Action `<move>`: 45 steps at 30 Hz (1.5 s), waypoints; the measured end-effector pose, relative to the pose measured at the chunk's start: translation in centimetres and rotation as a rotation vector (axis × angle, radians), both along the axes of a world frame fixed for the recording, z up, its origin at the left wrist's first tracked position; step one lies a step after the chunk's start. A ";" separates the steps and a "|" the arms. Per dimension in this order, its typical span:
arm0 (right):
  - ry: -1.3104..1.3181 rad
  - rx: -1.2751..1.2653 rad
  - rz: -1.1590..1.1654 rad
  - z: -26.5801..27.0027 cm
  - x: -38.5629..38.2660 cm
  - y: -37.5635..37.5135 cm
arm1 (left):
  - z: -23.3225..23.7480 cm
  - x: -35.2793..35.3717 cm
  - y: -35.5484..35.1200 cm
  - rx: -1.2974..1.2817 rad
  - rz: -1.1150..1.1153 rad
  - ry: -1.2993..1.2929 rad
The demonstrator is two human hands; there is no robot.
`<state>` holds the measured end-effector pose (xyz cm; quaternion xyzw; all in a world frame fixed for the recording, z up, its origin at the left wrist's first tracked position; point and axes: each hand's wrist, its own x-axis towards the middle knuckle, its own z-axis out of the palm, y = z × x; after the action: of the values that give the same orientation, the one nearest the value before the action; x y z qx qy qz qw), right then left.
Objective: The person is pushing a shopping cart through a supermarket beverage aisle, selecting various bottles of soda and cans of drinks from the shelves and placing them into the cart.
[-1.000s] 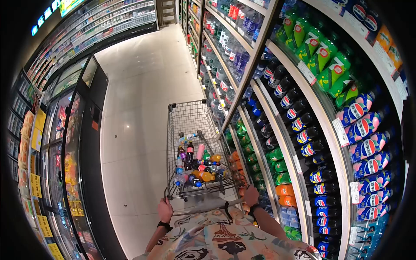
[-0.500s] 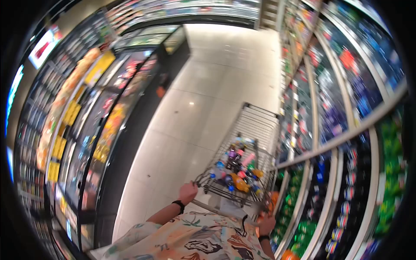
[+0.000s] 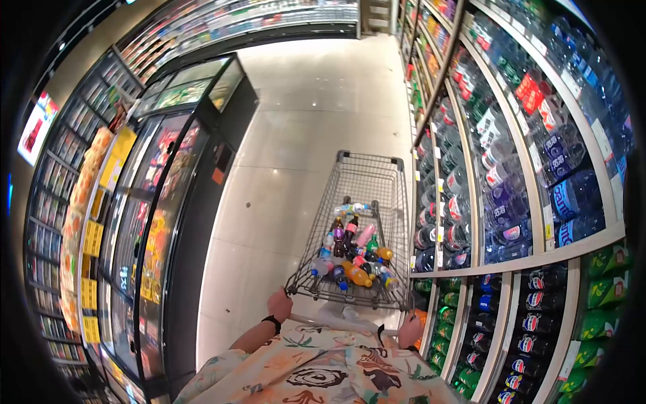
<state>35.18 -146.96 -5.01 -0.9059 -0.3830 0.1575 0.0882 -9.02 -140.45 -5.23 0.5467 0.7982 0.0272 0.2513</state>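
Note:
A grey wire shopping cart (image 3: 318, 222) stands in front of me, its far end pointing down the aisle. My left hand (image 3: 279, 305) is closed at the left end of its handle, a dark band on the wrist. At the right end, beside the shelf, my right hand (image 3: 410, 330) is closed on the handle too; its fingers are partly hidden. Several drink bottles lie jumbled in the near part of the cart, among them an orange bottle (image 3: 356, 273), a pink bottle (image 3: 365, 235) and a dark bottle (image 3: 338, 241).
Shelves of soda bottles (image 3: 535, 323) rise close along the right, their wooden edge (image 3: 518, 262) near the cart. A glass-fronted chiller (image 3: 168, 222) runs along the left. Pale tiled floor (image 3: 269, 182) lies between them, with a stocked display (image 3: 269, 27) across the far end.
The view has turned, and the cart and both hands appear farther left in it. The cart points straighter along the aisle. Both hands stay on the handle, and the blur has cleared.

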 end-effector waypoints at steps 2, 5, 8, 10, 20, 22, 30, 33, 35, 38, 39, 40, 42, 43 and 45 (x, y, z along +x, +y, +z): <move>-0.046 0.006 -0.015 -0.7 -0.5 3.4 | -0.2 -0.7 3.7 0.038 0.019 0.022; -0.079 0.088 0.068 -1.6 -0.3 8.4 | 0.5 -1.0 9.3 0.023 0.013 0.017; -0.076 0.008 0.027 -0.8 -1.2 15.0 | 1.0 -1.3 15.5 0.017 0.028 0.015; -0.083 0.007 0.028 -0.7 -1.4 18.5 | 1.0 -1.4 19.3 0.005 0.040 0.010; -0.149 0.060 0.009 -4.0 -3.0 39.5 | 1.6 -3.0 41.4 -0.004 0.022 0.032; -0.131 0.008 -0.033 -3.4 -3.5 45.2 | 1.9 -3.5 46.9 -0.028 0.022 0.041; -0.046 -0.008 0.056 1.2 -5.6 64.3 | 1.7 -5.6 66.0 0.015 -0.031 0.060; -0.040 0.039 0.043 -0.4 -4.9 70.9 | 1.6 -5.4 73.0 0.012 -0.046 0.080; 0.013 -0.017 0.017 1.0 -5.3 75.4 | 1.5 -5.7 77.2 0.014 -0.058 0.089; -0.028 0.042 0.000 -0.7 -5.2 81.1 | 1.7 -5.6 83.5 0.021 -0.070 0.093; -0.024 0.027 -0.006 -0.6 -5.1 83.1 | 1.9 -5.5 85.6 0.031 -0.069 0.092; -0.021 0.016 0.015 -0.6 -5.0 85.1 | 2.1 -5.4 87.6 0.040 -0.068 0.091; -0.012 -0.009 0.033 -0.5 -5.1 89.0 | 2.3 -5.3 91.7 0.029 -0.082 0.096; -0.025 0.020 0.038 -0.4 -5.1 91.0 | 2.7 -5.2 93.7 0.019 -0.087 0.090; -0.021 0.077 0.053 -1.0 -4.8 95.5 | 2.5 -4.9 98.4 0.021 -0.102 0.086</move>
<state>30.36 -51.49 -6.03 -0.8931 -0.4133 0.1357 0.1147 -13.90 -42.01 -2.77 0.5900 0.7790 -0.0008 0.2123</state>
